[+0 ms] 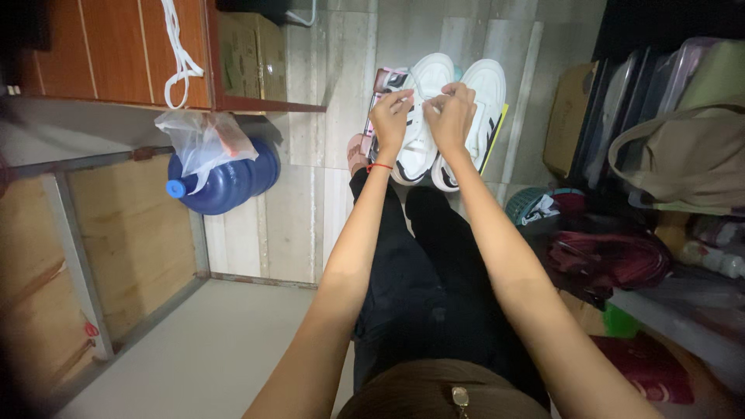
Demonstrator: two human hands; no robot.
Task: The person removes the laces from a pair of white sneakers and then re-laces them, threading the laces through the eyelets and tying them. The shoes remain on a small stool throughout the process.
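Note:
Two white sneakers with black trim are on my feet: the left sneaker [423, 116] and the right sneaker [485, 101]. My left hand [390, 120] and my right hand [452, 115] meet above the left sneaker, each pinching a white shoelace [423, 97]. A red string bracelet circles my left wrist. My black trousers [434, 279] run down the middle of the view. A pink sandal [356, 151] lies just left of the left sneaker, partly hidden by my arm.
A blue water jug [229, 182] lies on the tiled floor at left with a plastic bag [202, 140] over it. Wooden cabinets [124, 50] and a cardboard box [252, 54] stand at top left. Bags, a basket [528, 206] and storage bins crowd the right side.

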